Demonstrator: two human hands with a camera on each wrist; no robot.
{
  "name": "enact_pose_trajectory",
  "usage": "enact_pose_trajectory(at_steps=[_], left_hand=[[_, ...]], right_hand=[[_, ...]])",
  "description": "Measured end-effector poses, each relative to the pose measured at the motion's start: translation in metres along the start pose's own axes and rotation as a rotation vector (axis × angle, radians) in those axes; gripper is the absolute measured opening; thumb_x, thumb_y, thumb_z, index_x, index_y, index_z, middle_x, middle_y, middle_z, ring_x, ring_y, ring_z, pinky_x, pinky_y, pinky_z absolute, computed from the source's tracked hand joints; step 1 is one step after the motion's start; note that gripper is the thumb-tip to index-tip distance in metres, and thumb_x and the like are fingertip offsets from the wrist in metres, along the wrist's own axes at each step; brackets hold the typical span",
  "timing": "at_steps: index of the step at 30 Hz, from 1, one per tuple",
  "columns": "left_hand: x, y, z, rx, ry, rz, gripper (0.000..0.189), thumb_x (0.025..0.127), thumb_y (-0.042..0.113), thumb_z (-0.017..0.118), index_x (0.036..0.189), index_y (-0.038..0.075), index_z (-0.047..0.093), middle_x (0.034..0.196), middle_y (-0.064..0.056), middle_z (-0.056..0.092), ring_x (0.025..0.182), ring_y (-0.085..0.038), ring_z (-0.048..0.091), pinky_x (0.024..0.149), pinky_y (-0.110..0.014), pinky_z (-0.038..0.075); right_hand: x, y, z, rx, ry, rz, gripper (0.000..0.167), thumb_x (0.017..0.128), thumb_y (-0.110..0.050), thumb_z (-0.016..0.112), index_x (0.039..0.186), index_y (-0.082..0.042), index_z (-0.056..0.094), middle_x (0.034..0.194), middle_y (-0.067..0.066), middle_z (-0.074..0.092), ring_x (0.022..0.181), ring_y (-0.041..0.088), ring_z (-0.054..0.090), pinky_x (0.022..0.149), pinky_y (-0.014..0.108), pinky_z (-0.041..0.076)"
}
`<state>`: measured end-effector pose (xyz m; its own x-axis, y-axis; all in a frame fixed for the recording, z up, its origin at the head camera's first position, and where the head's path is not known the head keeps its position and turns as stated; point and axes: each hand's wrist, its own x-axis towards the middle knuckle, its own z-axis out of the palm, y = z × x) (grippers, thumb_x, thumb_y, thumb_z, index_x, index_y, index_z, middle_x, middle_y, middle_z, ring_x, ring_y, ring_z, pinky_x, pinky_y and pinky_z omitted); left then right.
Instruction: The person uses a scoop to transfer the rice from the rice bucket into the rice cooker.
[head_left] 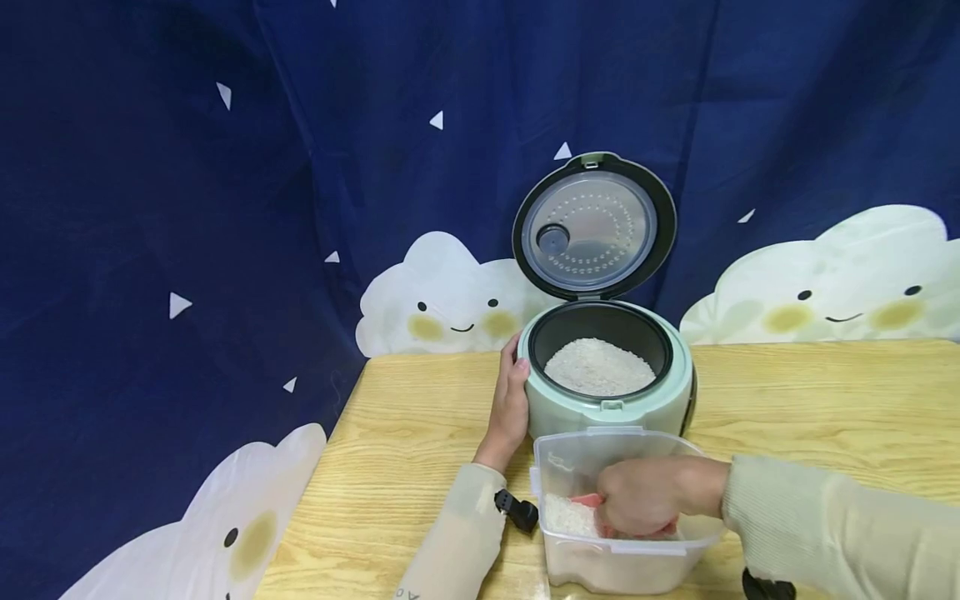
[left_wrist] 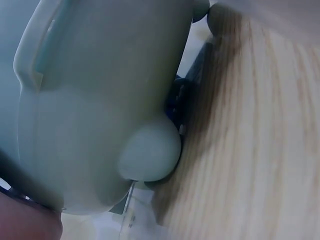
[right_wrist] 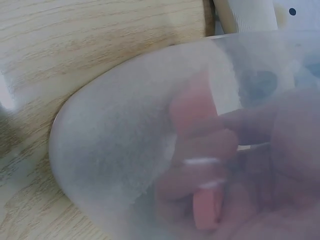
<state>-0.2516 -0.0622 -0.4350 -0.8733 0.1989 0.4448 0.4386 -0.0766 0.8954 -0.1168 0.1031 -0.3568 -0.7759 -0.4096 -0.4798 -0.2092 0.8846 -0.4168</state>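
Note:
A pale green rice cooker (head_left: 607,417) stands with its lid (head_left: 592,229) raised and a heap of white rice (head_left: 600,367) in its dark inner pot. My left hand (head_left: 510,408) rests against the cooker's left side, fingers along the wall. Close in front is a translucent plastic bin (head_left: 622,567) with more rice (head_left: 570,517) inside. Down in this bin, my right hand (head_left: 641,496) grips a red scoop (head_left: 587,500) at the rice. Through the cloudy bin wall in the right wrist view, fingers curl round the scoop (right_wrist: 206,210); its lower part is hidden in the head view.
The wooden table (head_left: 420,417) spreads out on both sides of the cooker and bin. A dark blue curtain (head_left: 465,192) with white clouds hangs right behind the table. Black straps (head_left: 517,510) show at both wrists.

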Motion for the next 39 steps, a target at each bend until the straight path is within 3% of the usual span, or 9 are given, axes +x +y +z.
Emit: enact_pose_trajectory(at_steps=[9, 15, 23, 31, 39], left_hand=[[-0.002, -0.001, 0.002, -0.017, 0.000, -0.005, 0.059, 0.102, 0.030, 0.032, 0.160, 0.017, 0.032, 0.165, -0.007, 0.039, 0.151, -0.022, 0.038, 0.127, -0.031, 0.028], [-0.002, -0.001, 0.003, -0.015, 0.001, -0.008, 0.059, 0.102, 0.030, 0.032, 0.160, 0.018, 0.032, 0.165, -0.005, 0.039, 0.151, -0.022, 0.038, 0.129, -0.037, 0.027], [-0.002, -0.001, 0.002, -0.008, 0.009, 0.001, 0.059, 0.102, 0.030, 0.032, 0.160, 0.017, 0.033, 0.165, -0.007, 0.040, 0.151, -0.023, 0.038, 0.129, -0.042, 0.026], [-0.001, 0.001, 0.000, 0.005, 0.006, -0.006, 0.059, 0.103, 0.031, 0.031, 0.161, 0.018, 0.031, 0.166, -0.005, 0.038, 0.153, -0.023, 0.036, 0.130, -0.045, 0.024], [0.000, -0.001, -0.001, 0.019, 0.002, -0.006, 0.058, 0.104, 0.032, 0.031, 0.161, 0.020, 0.032, 0.166, -0.004, 0.038, 0.153, -0.022, 0.036, 0.130, -0.046, 0.024]], right_hand=[[-0.003, 0.001, 0.001, 0.127, -0.036, 0.036, 0.027, 0.088, -0.014, 0.056, 0.061, -0.015, 0.056, 0.048, -0.006, 0.041, 0.041, 0.009, 0.035, 0.042, 0.021, 0.026], [-0.008, 0.002, 0.001, 0.181, -0.016, 0.043, 0.025, 0.090, -0.016, 0.057, 0.066, -0.012, 0.062, 0.051, -0.005, 0.044, 0.042, 0.010, 0.036, 0.042, 0.021, 0.027], [-0.013, 0.005, -0.006, 0.195, -0.024, 0.002, 0.024, 0.091, -0.018, 0.058, 0.068, -0.014, 0.062, 0.050, -0.007, 0.043, 0.040, 0.008, 0.035, 0.042, 0.020, 0.025], [-0.019, 0.006, -0.016, 0.246, -0.014, 0.039, 0.029, 0.094, -0.024, 0.064, 0.068, -0.013, 0.061, 0.055, -0.004, 0.048, 0.045, 0.012, 0.040, 0.045, 0.023, 0.030], [-0.025, 0.004, -0.023, 0.267, 0.013, 0.006, 0.025, 0.091, -0.025, 0.066, 0.070, -0.012, 0.066, 0.050, -0.006, 0.042, 0.039, 0.011, 0.036, 0.043, 0.023, 0.026]])
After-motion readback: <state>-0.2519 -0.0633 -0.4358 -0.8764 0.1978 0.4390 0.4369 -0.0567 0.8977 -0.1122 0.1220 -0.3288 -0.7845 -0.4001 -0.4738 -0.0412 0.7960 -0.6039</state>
